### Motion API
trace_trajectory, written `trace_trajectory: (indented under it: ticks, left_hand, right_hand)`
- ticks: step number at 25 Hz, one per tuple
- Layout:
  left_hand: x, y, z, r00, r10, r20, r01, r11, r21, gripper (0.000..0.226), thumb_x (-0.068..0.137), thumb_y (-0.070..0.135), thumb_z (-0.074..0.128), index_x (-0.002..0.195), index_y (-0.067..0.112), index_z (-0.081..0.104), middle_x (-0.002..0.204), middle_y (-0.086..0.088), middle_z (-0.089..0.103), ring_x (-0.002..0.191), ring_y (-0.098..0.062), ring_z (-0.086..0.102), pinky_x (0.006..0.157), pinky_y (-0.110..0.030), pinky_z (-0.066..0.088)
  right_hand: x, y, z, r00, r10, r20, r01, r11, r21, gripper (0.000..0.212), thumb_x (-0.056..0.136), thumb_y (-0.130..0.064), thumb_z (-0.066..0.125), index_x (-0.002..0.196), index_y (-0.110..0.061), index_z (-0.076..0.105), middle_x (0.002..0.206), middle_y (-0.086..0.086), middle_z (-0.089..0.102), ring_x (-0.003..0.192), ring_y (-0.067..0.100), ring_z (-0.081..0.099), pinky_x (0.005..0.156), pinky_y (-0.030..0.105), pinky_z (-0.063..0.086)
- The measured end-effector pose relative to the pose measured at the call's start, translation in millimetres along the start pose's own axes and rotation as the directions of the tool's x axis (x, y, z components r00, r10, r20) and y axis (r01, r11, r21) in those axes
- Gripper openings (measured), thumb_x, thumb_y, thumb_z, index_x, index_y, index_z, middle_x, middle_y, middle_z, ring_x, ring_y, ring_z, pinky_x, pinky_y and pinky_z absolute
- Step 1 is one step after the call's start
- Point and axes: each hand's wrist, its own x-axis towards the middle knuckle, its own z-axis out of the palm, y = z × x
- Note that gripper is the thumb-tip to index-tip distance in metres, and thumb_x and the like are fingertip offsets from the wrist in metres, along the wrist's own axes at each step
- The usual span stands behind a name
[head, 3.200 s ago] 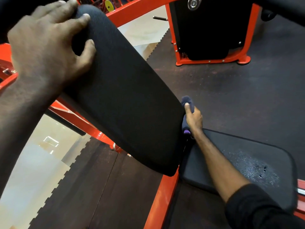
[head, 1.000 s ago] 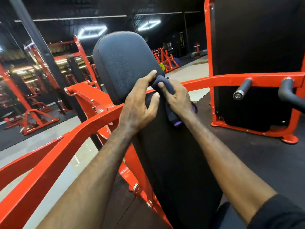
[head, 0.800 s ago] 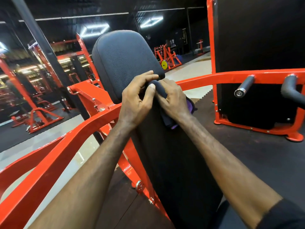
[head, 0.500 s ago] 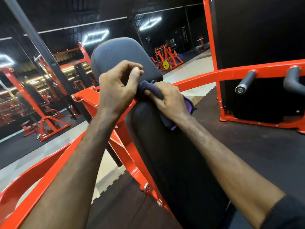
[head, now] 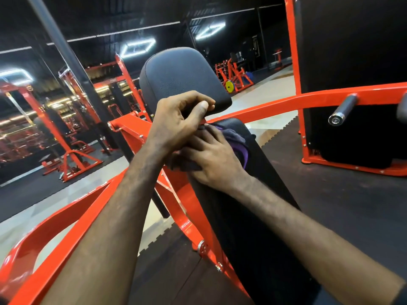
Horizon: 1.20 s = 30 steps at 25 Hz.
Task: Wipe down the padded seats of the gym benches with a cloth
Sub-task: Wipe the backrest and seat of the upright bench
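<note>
Head view. The cloth (head: 239,142), dark with a purple edge, lies bunched on the upper end of the back pad (head: 253,205), just below the head pad (head: 180,75). The right hand (head: 211,159) rests on top of it with fingers spread and only lightly bent, pressing it flat against the pad; most of the cloth is hidden under the palm, and a fold shows past the fingers on the right. The left hand (head: 178,122) hovers just above and to the left, fingers curled and thumb meeting fingertips; it appears to pinch a corner of the cloth, though the contact is partly hidden. The cloth is judged light, soft and limp: it will fold or slip out from under the palm unless spread and held under broad, even pressure, so the best hold is a flat palm over its middle. The pad is judged firm and slightly textured, fixed to the orange frame (head: 275,106), and will not shift under wiping.
</note>
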Motion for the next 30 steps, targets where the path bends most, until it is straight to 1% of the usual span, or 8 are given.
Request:
trace_trajectory:
  ticks: [2,5,10,14,17,21,25,30]
  left_hand:
    - [-3,-2,3,0.992,0.083,0.100,-0.101,0.978,0.184,0.021,0.101,0.017,0.061,0.107,0.017,0.081,0.095,0.009,0.079,0.092,-0.009,0.075,0.088,-0.038,0.060]
    - [-12,-8,12,0.932,0.172,0.320,-0.300,0.860,0.412,0.025,0.098,0.028,0.056,0.108,0.021,0.077,0.106,0.002,0.079,0.102,-0.027,0.073,0.091,-0.047,0.057]
    - [-28,-22,40,0.901,0.111,0.419,-0.265,0.906,0.329,0.038,0.099,0.023,0.055,0.129,0.013,0.076,0.153,-0.007,0.062,0.148,-0.025,0.052,0.124,-0.045,0.041]
    - [-31,-40,49,0.899,0.165,0.404,-0.314,0.888,0.336,0.037,0.097,0.012,0.056,0.126,0.008,0.078,0.154,-0.012,0.061,0.149,-0.031,0.050,0.127,-0.042,0.035]
    - [-30,-44,53,0.905,0.205,0.373,-0.353,0.850,0.390,0.035,0.098,0.014,0.056,0.124,0.009,0.079,0.151,-0.012,0.063,0.146,-0.032,0.053,0.126,-0.036,0.031]
    - [-38,-41,62,0.892,0.205,0.402,-0.414,0.725,0.550,0.044,0.102,0.028,0.048,0.136,0.016,0.073,0.160,-0.011,0.055,0.152,-0.035,0.045,0.125,-0.057,0.035]
    - [-44,-38,65,0.898,0.206,0.388,-0.427,0.616,0.662,0.048,0.103,0.034,0.046,0.143,0.020,0.068,0.164,-0.010,0.049,0.157,-0.035,0.039,0.129,-0.057,0.028]
    - [-49,-35,76,0.818,0.282,0.501,-0.564,0.559,0.607,0.040,0.103,0.031,0.048,0.129,0.023,0.078,0.148,0.000,0.067,0.150,-0.028,0.050,0.129,-0.064,0.021]
  right_hand:
    - [-7,-3,-4,0.984,-0.171,0.060,0.174,0.984,-0.048,0.025,0.095,-0.036,0.069,0.115,-0.023,0.077,0.122,0.004,0.072,0.124,0.036,0.062,0.117,0.061,0.037]
    - [-23,-10,-4,0.970,-0.231,0.081,0.239,0.965,-0.112,0.020,0.096,-0.026,0.068,0.113,-0.021,0.077,0.119,0.003,0.075,0.119,0.034,0.065,0.115,0.059,0.037]
    - [-118,-49,-1,0.932,-0.320,0.169,0.340,0.934,-0.111,0.030,0.112,-0.010,0.048,0.101,-0.016,0.075,0.115,0.006,0.074,0.132,0.030,0.063,0.128,0.057,0.029]
    - [-113,-50,2,0.934,-0.287,0.214,0.326,0.928,-0.182,0.036,0.112,-0.007,0.045,0.097,-0.015,0.077,0.122,0.010,0.074,0.134,0.032,0.061,0.129,0.055,0.026]
    - [-90,-56,18,0.957,-0.226,0.180,0.258,0.950,-0.176,0.031,0.109,-0.007,0.051,0.095,-0.011,0.078,0.112,0.012,0.075,0.134,0.036,0.061,0.127,0.056,0.029]
    - [-167,-82,18,0.941,-0.224,0.252,0.270,0.949,-0.162,0.024,0.102,-0.002,0.059,0.088,-0.009,0.078,0.102,0.014,0.074,0.124,0.035,0.065,0.128,0.057,0.028]
    - [-191,-91,5,0.956,-0.157,0.249,0.211,0.955,-0.207,0.028,0.106,-0.006,0.057,0.088,-0.013,0.078,0.112,0.012,0.076,0.126,0.030,0.066,0.131,0.052,0.024]
    - [-162,-94,18,0.972,-0.077,0.224,0.124,0.971,-0.206,0.025,0.104,-0.003,0.056,0.091,-0.007,0.077,0.110,0.016,0.075,0.128,0.033,0.064,0.131,0.055,0.021]
